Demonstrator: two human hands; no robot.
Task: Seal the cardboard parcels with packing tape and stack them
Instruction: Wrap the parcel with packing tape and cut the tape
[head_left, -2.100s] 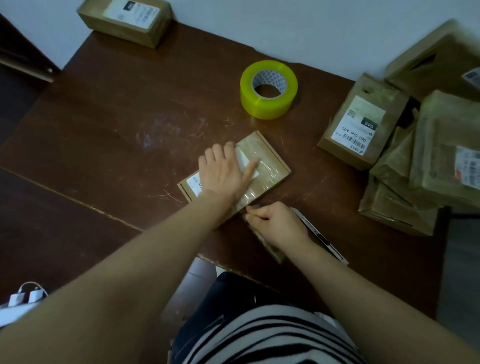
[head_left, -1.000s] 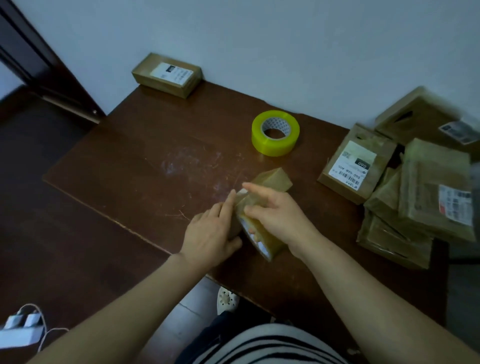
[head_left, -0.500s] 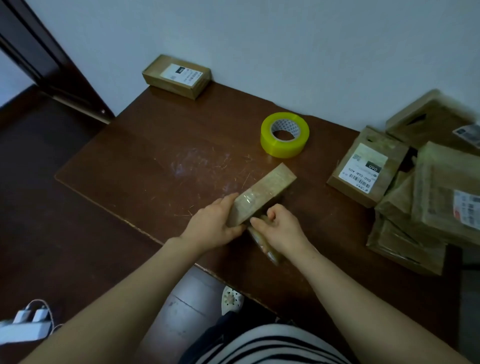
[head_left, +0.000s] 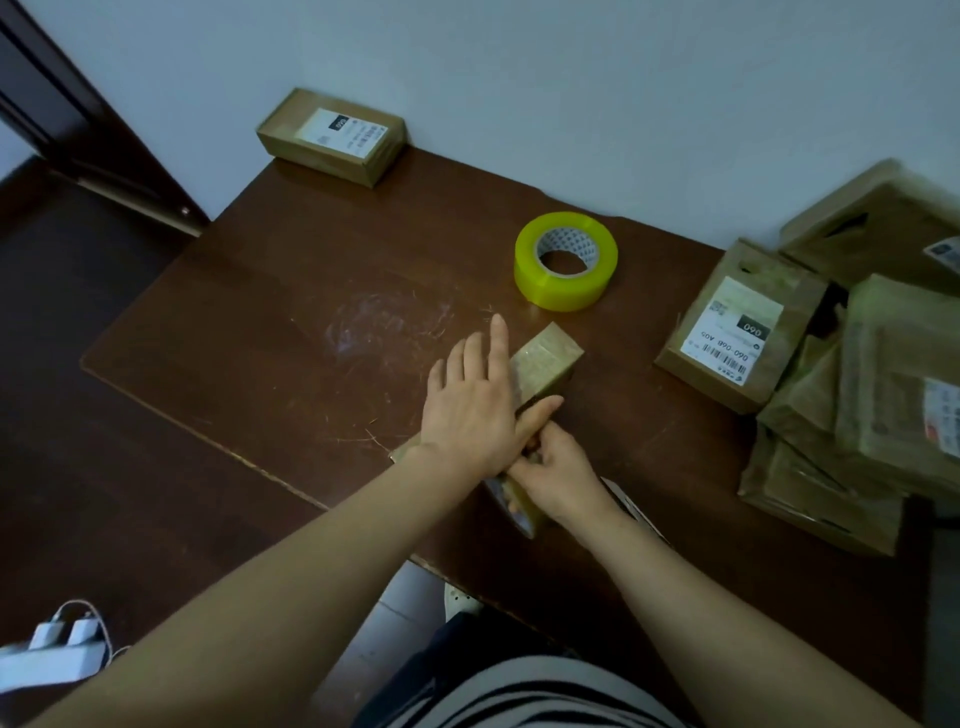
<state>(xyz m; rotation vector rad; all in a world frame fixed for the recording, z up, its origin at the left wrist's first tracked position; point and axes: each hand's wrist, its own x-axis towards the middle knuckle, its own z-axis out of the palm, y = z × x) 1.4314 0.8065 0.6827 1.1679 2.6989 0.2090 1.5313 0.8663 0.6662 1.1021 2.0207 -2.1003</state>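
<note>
While the left hand (head_left: 470, 410) lay flat, fingers straight, on the parcel (head_left: 545, 364) on the table (head_left: 260, 338), the right hand (head_left: 556, 473) curled round what looked like tape (head_left: 519, 512) at its near end.

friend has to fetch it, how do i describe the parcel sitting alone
Find the brown table by the pale wall. At its far left corner lies a labelled cardboard parcel. It sits alone; the heap is at the right, another under the left hand.

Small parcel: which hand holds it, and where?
The left hand presses on top of the small parcel; the right hand curls round a brownish thing at its near end.
</note>
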